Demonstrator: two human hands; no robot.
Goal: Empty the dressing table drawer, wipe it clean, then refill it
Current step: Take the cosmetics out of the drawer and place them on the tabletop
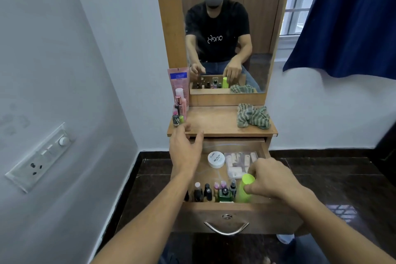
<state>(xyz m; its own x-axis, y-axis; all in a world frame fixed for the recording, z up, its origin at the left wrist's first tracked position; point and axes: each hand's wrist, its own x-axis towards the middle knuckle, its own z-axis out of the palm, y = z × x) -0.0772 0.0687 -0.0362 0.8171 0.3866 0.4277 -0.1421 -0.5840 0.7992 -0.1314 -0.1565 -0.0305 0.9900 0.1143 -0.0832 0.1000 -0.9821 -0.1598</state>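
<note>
The wooden drawer (235,216) of the dressing table stands pulled out. Inside are a white round jar (216,159), a clear packet of pale pieces (240,163) and a row of several small bottles (212,192) along the front wall. My right hand (270,180) grips a lime green bottle (245,188) at the drawer's front right. My left hand (185,148) hovers over the drawer's back left corner, fingers spread and holding nothing, just below the tabletop edge. On the tabletop (212,122) a few cosmetics (179,111) stand at the left, including a pink tube.
A green striped cloth (252,117) lies crumpled on the tabletop's right side. The mirror (225,28) rises behind it. A wall with a switch panel (40,156) is close on the left. Dark floor lies around the table, and a blue curtain (347,17) hangs at the right.
</note>
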